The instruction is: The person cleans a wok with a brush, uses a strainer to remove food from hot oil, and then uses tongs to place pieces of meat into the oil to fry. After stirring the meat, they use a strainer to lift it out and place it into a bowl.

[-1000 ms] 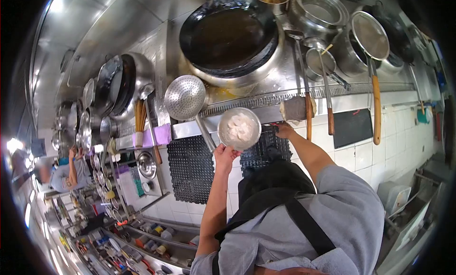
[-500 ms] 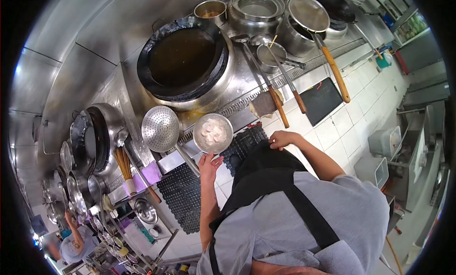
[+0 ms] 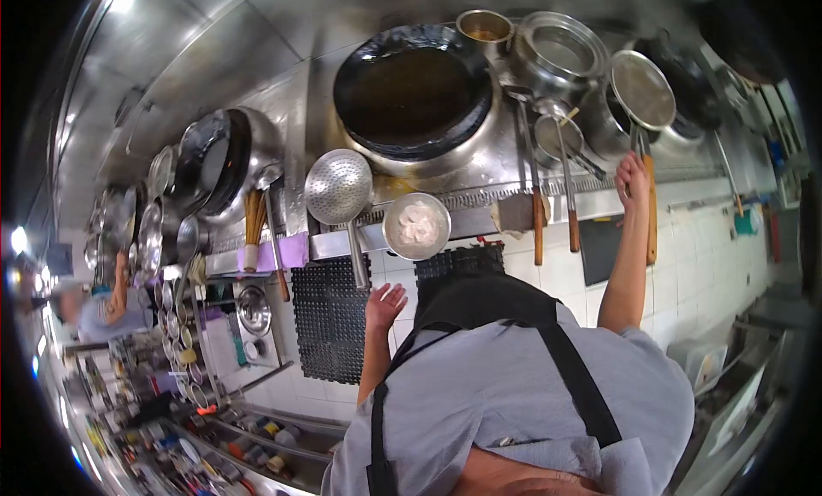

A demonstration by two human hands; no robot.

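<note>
Fingers apart and holding nothing, my left hand [image 3: 387, 306] hovers below a metal bowl [image 3: 390, 242] at the counter's front edge. Pale, wet-looking pieces of food [image 3: 420, 225] fill the middle of the bowl. A perforated skimmer [image 3: 339, 186] lies left of it, its handle pointing toward me. My right hand [image 3: 632, 181] is stretched out to the pot at right. Its fingers are curled around a thin metal handle [image 3: 634, 140], just left of the wooden handle [image 3: 652, 218] of a fine-mesh strainer [image 3: 643, 89]. What that metal handle belongs to is hidden.
A large black wok [image 3: 415, 89] with dark liquid stands behind the bowl. Two long-handled tools with wooden grips [image 3: 538, 230] [image 3: 574, 230] overhang the edge. A bamboo brush [image 3: 254, 226] lies at left. Another person [image 3: 111, 312] works at far left.
My right hand has gone from beside the apron forward to the handles at the right-hand pot. My left hand has drawn slightly away from the bowl. The camera view has turned.
</note>
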